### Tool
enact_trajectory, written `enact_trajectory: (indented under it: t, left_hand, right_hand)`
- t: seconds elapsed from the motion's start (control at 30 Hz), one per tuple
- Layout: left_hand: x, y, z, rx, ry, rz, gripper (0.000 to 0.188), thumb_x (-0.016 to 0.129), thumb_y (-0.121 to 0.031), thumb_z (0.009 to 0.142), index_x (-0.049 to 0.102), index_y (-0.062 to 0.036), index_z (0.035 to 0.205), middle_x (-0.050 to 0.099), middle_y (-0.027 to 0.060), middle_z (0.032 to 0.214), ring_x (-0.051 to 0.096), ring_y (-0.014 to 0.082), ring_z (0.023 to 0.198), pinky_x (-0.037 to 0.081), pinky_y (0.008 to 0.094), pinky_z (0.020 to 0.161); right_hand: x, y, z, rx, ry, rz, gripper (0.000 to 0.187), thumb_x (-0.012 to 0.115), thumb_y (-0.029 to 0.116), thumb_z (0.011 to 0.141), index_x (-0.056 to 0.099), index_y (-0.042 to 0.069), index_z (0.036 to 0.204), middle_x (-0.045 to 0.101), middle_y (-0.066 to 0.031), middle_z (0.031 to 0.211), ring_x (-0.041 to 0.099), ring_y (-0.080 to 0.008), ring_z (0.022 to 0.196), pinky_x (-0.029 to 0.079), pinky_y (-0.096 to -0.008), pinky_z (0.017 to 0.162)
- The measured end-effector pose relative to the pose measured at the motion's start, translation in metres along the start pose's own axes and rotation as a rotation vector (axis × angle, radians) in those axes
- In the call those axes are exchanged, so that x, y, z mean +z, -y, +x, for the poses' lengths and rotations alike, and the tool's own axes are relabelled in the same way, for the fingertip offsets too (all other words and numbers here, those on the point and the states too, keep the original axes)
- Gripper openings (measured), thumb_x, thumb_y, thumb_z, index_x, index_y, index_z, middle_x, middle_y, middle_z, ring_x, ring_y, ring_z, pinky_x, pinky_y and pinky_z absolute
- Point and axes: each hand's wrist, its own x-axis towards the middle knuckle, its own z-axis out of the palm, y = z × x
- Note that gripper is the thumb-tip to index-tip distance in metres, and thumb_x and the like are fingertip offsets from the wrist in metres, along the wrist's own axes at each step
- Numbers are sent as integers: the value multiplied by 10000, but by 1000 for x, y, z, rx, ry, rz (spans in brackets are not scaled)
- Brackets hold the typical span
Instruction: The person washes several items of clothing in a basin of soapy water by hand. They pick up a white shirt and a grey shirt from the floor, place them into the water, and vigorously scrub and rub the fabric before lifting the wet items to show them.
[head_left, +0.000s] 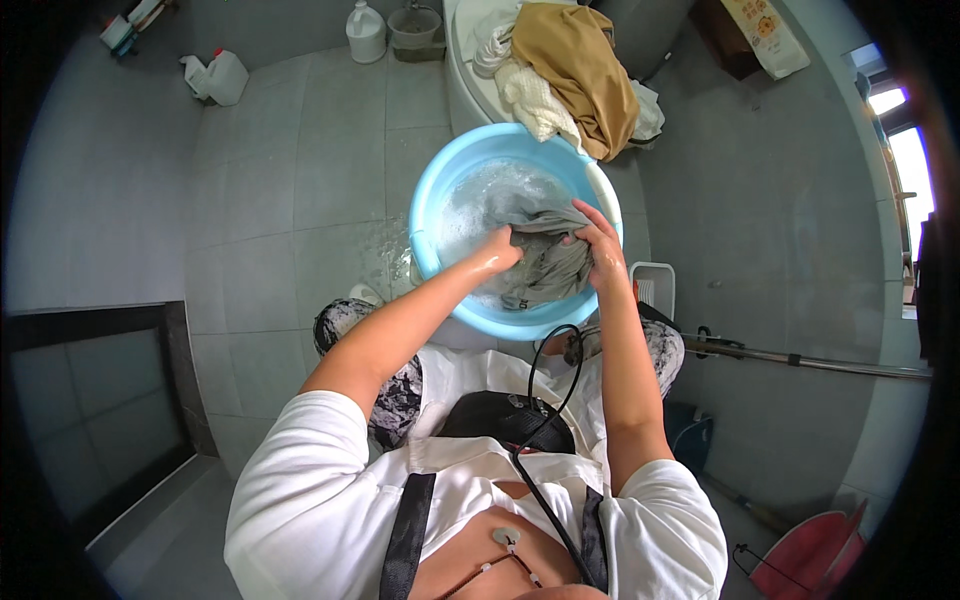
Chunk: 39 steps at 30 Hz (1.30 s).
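Note:
A light blue basin [427, 180] stands on the floor in front of me, with sudsy water [490, 185] in it. Wet grey cloth [550, 262], perhaps a garment, is bunched in its right half, partly in the water. My left hand [500, 250] is closed on the cloth's left edge, knuckles up and wet. On the cloth's right side, my right hand [600, 245] grips it between thumb and fingers. Between the two hands the fabric lies in folds. Its lower part is under or against the water, so its full shape is hidden.
Beyond the basin, a tan garment [575, 60] and cream knit cloth [535, 100] lie on a white toilet [465, 100]. White jugs [366, 35] and a small bucket [415, 30] stand at the back. A metal pole [840, 366] and red dustpan [800, 560] are at right.

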Motion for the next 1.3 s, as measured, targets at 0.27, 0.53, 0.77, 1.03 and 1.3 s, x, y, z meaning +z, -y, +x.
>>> enact_trajectory:
  t: [0.27, 0.53, 0.77, 1.03, 1.3]
  left_hand:
    - [0, -16, -23, 198, -30, 787, 566, 565, -221, 739, 349, -191, 1261, 461, 168, 1106, 452, 332, 1042, 316, 466, 898]
    - [11, 20, -17, 551, 51, 1102, 254, 528, -204, 731, 640, -187, 958, 464, 113, 1121, 415, 280, 1091, 234, 475, 964]
    - [2, -10, -28, 373, 478, 1126, 218, 553, -111, 644, 658, -145, 832, 597, 84, 867, 571, 257, 868, 429, 371, 774]
    - [-12, -14, -37, 348, 472, 943, 269, 511, -64, 645, 651, -156, 857, 618, 90, 831, 590, 260, 810, 449, 381, 702]
    - [-11, -3, -11, 233, 62, 223, 240, 484, -45, 684, 626, -88, 874, 613, 80, 848, 575, 213, 840, 407, 323, 810]
  right_hand:
    - [29, 35, -8, -265, 328, 295, 520, 406, -24, 656, 449, -12, 1174, 489, -160, 1160, 515, -177, 695, 444, -263, 680]
    - [41, 36, 14, -237, 326, 63, 456, 368, -57, 628, 497, -2, 1062, 503, -121, 1142, 516, -175, 863, 433, -282, 773]
    - [-2, -49, 87, -280, 51, -678, 558, 610, 86, 671, 449, 71, 1205, 509, -137, 1122, 537, -204, 898, 429, -294, 782]
    - [13, -87, 87, 64, -12, -1738, 348, 491, 154, 729, 541, 55, 1060, 557, -199, 1038, 516, -316, 1018, 401, -386, 869]
    - [34, -48, 71, -172, -236, -1595, 379, 494, 151, 729, 523, 96, 1103, 588, -139, 977, 569, -306, 912, 458, -380, 771]
